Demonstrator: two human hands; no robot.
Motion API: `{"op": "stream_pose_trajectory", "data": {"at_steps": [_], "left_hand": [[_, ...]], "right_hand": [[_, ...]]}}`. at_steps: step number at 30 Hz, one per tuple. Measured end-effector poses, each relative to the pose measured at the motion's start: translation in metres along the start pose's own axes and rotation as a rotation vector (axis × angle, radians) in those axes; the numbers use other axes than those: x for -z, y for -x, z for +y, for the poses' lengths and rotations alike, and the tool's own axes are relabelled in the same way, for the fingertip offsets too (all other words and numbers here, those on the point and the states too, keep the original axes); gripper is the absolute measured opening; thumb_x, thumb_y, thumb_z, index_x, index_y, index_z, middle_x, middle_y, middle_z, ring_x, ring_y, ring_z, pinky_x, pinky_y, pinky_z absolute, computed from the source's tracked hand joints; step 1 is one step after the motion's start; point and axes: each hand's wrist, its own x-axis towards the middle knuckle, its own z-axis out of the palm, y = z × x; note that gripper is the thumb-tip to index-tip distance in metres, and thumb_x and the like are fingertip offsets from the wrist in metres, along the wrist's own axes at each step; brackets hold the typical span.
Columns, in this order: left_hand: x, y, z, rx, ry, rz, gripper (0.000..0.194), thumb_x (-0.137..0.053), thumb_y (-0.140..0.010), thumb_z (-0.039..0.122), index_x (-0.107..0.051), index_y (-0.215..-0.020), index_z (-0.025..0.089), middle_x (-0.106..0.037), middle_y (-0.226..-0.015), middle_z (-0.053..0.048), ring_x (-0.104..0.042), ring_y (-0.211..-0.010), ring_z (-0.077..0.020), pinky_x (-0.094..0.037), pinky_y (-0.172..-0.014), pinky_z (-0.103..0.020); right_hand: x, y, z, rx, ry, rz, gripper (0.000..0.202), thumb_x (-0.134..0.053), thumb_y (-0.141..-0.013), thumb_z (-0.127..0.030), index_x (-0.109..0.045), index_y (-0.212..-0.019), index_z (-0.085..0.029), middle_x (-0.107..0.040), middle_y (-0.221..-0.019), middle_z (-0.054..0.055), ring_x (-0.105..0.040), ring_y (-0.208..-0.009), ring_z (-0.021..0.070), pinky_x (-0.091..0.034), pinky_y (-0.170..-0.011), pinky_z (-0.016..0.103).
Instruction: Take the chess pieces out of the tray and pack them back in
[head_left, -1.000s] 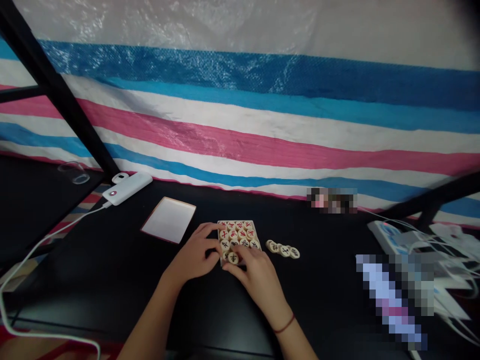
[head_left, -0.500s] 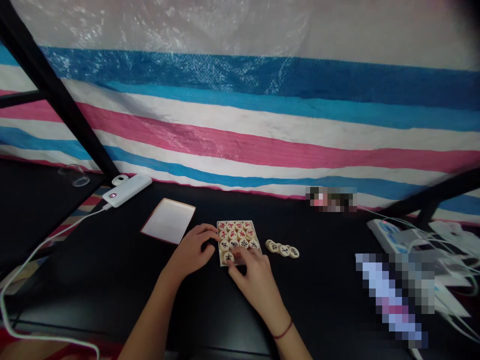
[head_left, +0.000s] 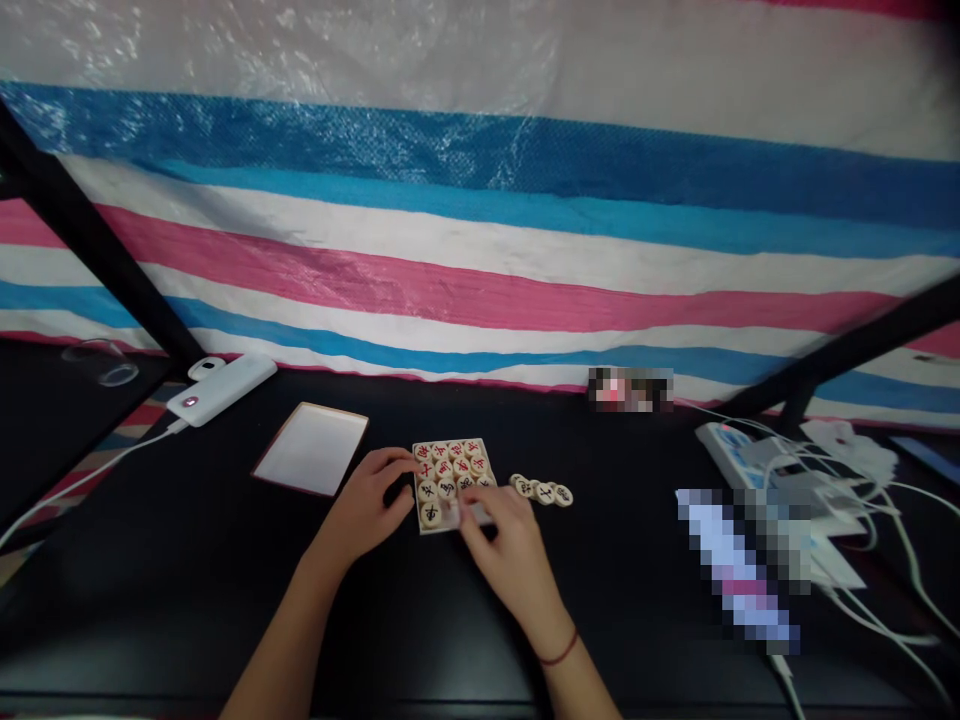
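Note:
A shallow white box (head_left: 487, 521) holds rows of round Chinese chess pieces, red characters at the back and black ones nearer me. One black-lettered chess piece (head_left: 430, 514) lies in its front left corner. My left hand (head_left: 367, 508) is at the box's left side, fingers and thumb apart, fingertips touching its edge. Bent over the front right part of the box, my right hand (head_left: 508, 535) covers some pieces. Its thumb and forefinger are slightly apart with no piece visible between them. A short row of chess pieces (head_left: 546, 491) leans over on the table to the right.
An open box lid (head_left: 311, 450) lies inside-up at left. Behind it is a white power bank (head_left: 223, 389) with a cable. At right are a power strip (head_left: 726, 452), tangled cables and a blurred-out flat object (head_left: 739, 570). A striped plastic sheet (head_left: 480, 270) hangs behind the black table.
My right hand has shifted right within the box, away from the front left chess piece, which now shows fully. My left hand stays at the box's edge. The view has turned slightly right.

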Motion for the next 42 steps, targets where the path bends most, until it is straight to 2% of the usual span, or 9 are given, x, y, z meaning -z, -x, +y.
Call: {"op": "stream_pose_trajectory", "data": {"at_steps": [4,8,11,15,20,25,32,36,42], "left_hand": [[-0.009,0.003,0.008,0.021,-0.02,-0.052,0.047,-0.064,-0.081,0.029,-0.055,-0.127,0.027,-0.041,-0.143,-0.009,-0.037,-0.134,-0.0309,-0.036,-0.11,-0.05],[-0.021,0.006,0.013,0.035,-0.021,-0.224,0.079,-0.076,-0.072,0.035,-0.039,-0.142,0.03,-0.014,-0.157,-0.009,-0.017,-0.143,-0.0397,-0.03,-0.111,-0.056],[-0.026,0.006,0.013,0.006,-0.066,-0.263,0.085,-0.077,-0.069,0.029,-0.036,-0.144,0.031,-0.016,-0.156,-0.009,-0.015,-0.143,-0.0411,-0.026,-0.113,-0.058],[-0.031,0.005,0.01,0.016,-0.106,-0.242,0.083,-0.073,-0.071,0.025,-0.035,-0.144,0.031,-0.02,-0.155,-0.009,-0.021,-0.142,-0.0391,-0.027,-0.113,-0.055],[-0.037,0.006,0.004,0.039,-0.116,-0.176,0.081,-0.072,-0.073,0.026,-0.036,-0.144,0.033,-0.021,-0.154,-0.007,-0.026,-0.14,-0.0378,-0.03,-0.113,-0.053],[-0.038,0.006,0.002,0.023,-0.105,-0.164,0.079,-0.071,-0.074,0.026,-0.034,-0.144,0.033,-0.021,-0.154,-0.008,-0.026,-0.14,-0.0363,-0.03,-0.112,-0.053],[-0.026,0.005,0.006,0.012,0.014,-0.194,0.067,-0.072,-0.074,0.023,-0.043,-0.134,0.027,-0.015,-0.155,-0.01,-0.023,-0.142,-0.034,-0.029,-0.114,-0.05],[-0.021,0.007,0.009,-0.023,0.064,-0.181,0.048,-0.072,-0.075,0.022,-0.052,-0.12,0.025,-0.012,-0.156,-0.008,-0.022,-0.143,-0.0343,-0.032,-0.113,-0.049],[-0.023,0.007,0.011,-0.078,0.017,-0.159,0.042,-0.073,-0.074,0.021,-0.061,-0.113,0.026,-0.016,-0.155,-0.006,-0.024,-0.142,-0.0341,-0.032,-0.113,-0.047]], "right_hand": [[0.029,-0.003,0.04,0.065,0.14,0.105,0.021,-0.047,-0.08,-0.013,-0.058,-0.097,-0.019,-0.064,-0.107,0.01,-0.056,-0.106,0.0262,-0.042,-0.094,0.044],[0.043,-0.005,0.075,0.061,0.313,-0.076,0.04,-0.053,-0.075,-0.016,-0.054,-0.115,-0.018,-0.061,-0.121,0.011,-0.044,-0.127,0.0307,-0.027,-0.108,0.058],[0.041,-0.005,0.086,0.04,0.356,-0.182,0.04,-0.051,-0.079,-0.016,-0.054,-0.119,-0.021,-0.064,-0.118,0.008,-0.048,-0.125,0.0277,-0.021,-0.11,0.06],[0.037,-0.007,0.088,0.045,0.363,-0.179,0.032,-0.047,-0.084,-0.016,-0.059,-0.113,-0.023,-0.067,-0.113,0.007,-0.054,-0.119,0.0251,-0.022,-0.11,0.059],[0.039,-0.011,0.083,0.04,0.331,-0.08,0.026,-0.049,-0.084,-0.018,-0.062,-0.107,-0.022,-0.069,-0.107,0.008,-0.06,-0.107,0.0251,-0.03,-0.106,0.057],[0.036,-0.01,0.051,0.003,0.131,0.063,0.021,-0.054,-0.088,-0.028,-0.062,-0.106,-0.019,-0.068,-0.104,0.01,-0.062,-0.097,0.024,-0.048,-0.087,0.04],[0.007,0.0,0.005,-0.069,-0.087,-0.064,0.019,-0.062,-0.083,-0.023,-0.064,-0.102,-0.021,-0.068,-0.093,0.004,-0.063,-0.073,0.0164,-0.052,-0.069,0.027],[-0.006,0.001,0.003,-0.123,-0.003,-0.087,0.021,-0.064,-0.083,-0.023,-0.064,-0.104,-0.019,-0.069,-0.099,0.006,-0.065,-0.082,0.0198,-0.052,-0.076,0.031],[-0.007,-0.002,0.002,-0.151,0.082,-0.144,0.02,-0.066,-0.083,-0.023,-0.064,-0.102,-0.02,-0.069,-0.099,0.005,-0.066,-0.086,0.0215,-0.051,-0.079,0.032]]}}
